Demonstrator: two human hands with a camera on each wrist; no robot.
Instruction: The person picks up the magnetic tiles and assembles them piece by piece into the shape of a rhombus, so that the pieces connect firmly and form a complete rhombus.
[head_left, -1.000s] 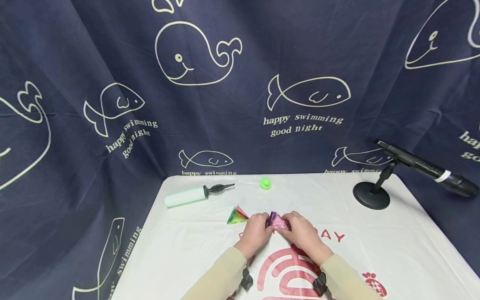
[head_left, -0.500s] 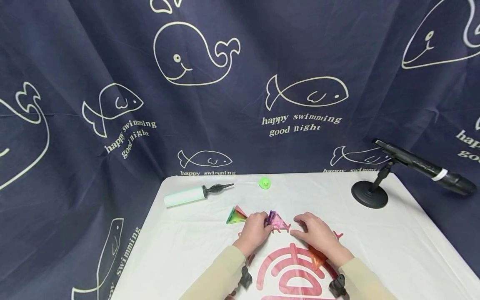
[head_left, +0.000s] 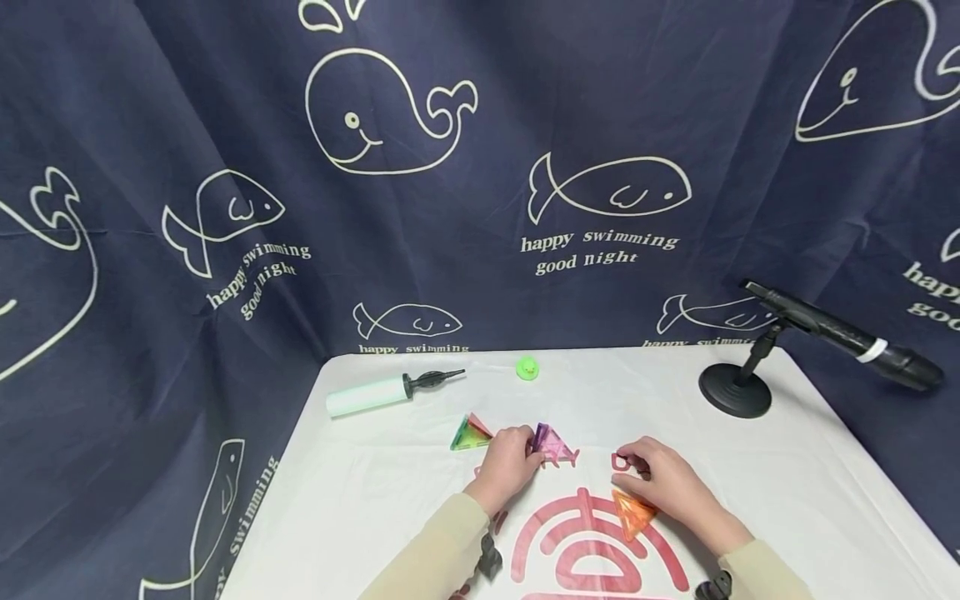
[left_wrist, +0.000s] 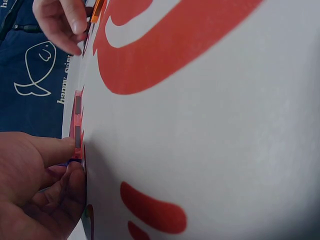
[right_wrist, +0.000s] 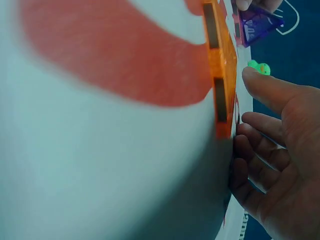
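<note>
Lying flat on the white table (head_left: 337,508), the orange triangle (head_left: 632,515) sits just beside the right hand (head_left: 672,485), whose loosely bent fingers hold nothing. Farther on, the left hand (head_left: 508,463) pinches the upright purple triangle (head_left: 539,435) next to the pink triangle (head_left: 554,444) (its thumb seems to touch that too, though fingers hide much). Beyond lie the green triangle (head_left: 468,436), pump (head_left: 369,397) and green toy (head_left: 527,368).

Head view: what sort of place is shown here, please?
Probably a curtained-off play or recording corner: a dark blue, whale-patterned fabric curtain hangs behind a white-covered table, which bears a translucent orange triangular tile and a black microphone on a stand.
</note>
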